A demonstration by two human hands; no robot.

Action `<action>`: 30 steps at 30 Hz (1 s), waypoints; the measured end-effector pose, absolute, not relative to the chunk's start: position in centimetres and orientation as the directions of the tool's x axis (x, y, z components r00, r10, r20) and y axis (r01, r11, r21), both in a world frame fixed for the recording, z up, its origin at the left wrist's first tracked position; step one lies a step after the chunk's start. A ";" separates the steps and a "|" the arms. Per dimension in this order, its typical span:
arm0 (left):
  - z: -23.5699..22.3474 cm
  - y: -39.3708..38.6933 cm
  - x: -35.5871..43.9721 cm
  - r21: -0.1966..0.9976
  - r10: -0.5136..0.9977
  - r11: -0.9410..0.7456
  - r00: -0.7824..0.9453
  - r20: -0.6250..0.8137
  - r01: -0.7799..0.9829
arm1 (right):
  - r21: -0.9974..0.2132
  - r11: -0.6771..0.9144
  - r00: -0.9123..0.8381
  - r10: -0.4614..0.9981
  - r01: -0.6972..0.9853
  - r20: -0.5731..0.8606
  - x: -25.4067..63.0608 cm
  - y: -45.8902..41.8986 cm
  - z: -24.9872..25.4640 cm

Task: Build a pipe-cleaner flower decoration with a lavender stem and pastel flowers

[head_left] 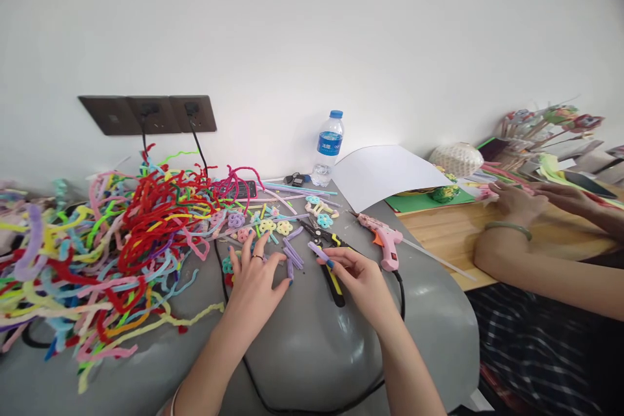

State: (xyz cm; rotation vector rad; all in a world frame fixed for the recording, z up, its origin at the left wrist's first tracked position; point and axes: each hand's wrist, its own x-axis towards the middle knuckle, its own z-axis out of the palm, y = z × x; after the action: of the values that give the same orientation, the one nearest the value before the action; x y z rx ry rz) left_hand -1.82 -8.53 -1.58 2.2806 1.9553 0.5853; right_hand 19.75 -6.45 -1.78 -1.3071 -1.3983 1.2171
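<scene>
Between the thumb and fingers of my right hand (358,276) is a short piece of lilac pipe cleaner (318,250). My left hand (258,276) rests low over the grey table with its fingers apart. Its thumb tip is close to a small pile of cut purple pipe cleaner pieces (293,255); whether it touches one I cannot tell. Pliers with black and yellow handles (335,286) lie partly under my right hand. Beyond my fingers are several pipe cleaner flowers, among them a yellow one (268,226), a purple one (236,220) and a blue one (324,220).
A large tangle of coloured pipe cleaners (146,240) covers the left side. To the right lies a pink glue gun (387,244) with its cord looping forward. Behind stand a water bottle (329,146) and white paper (385,172). Another person's arms (526,247) reach over the wooden table.
</scene>
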 end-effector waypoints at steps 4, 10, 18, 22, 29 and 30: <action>-1.4 -8.1 -1.6 0.305 0.971 -0.165 0.100 0.216 0.938 | -0.954 0.055 -0.101 0.995 0.294 0.026 19.2 -5.9 -2.1; -1.0 -7.7 -1.5 0.326 0.973 -0.198 0.147 0.175 0.925 | -0.853 0.285 -0.240 0.951 0.437 0.195 17.1 -4.4 -1.3; -0.6 -7.6 -1.2 0.356 0.968 -0.221 0.160 0.194 0.908 | -0.806 0.354 -0.321 0.922 0.474 0.216 15.2 -4.2 -1.6; -0.7 -7.6 -1.4 0.393 0.959 -0.268 0.206 0.192 0.880 | -0.824 0.320 -0.296 0.935 0.467 0.195 15.4 -4.8 -1.9; -0.7 -7.6 -2.7 0.418 0.933 -0.359 0.320 0.163 0.834 | -0.949 0.111 -0.269 0.963 0.295 0.029 16.2 -6.5 -1.5; -0.7 -7.6 -2.8 0.423 0.931 -0.365 0.326 0.166 0.829 | -0.951 0.104 -0.248 0.968 0.291 0.030 16.4 -6.6 -1.5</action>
State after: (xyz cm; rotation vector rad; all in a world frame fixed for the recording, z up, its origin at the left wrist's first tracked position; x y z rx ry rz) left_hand -2.80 -7.61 -0.68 2.3320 1.5896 0.5602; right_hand 16.38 -6.61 -1.45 -1.2535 -1.6529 1.1731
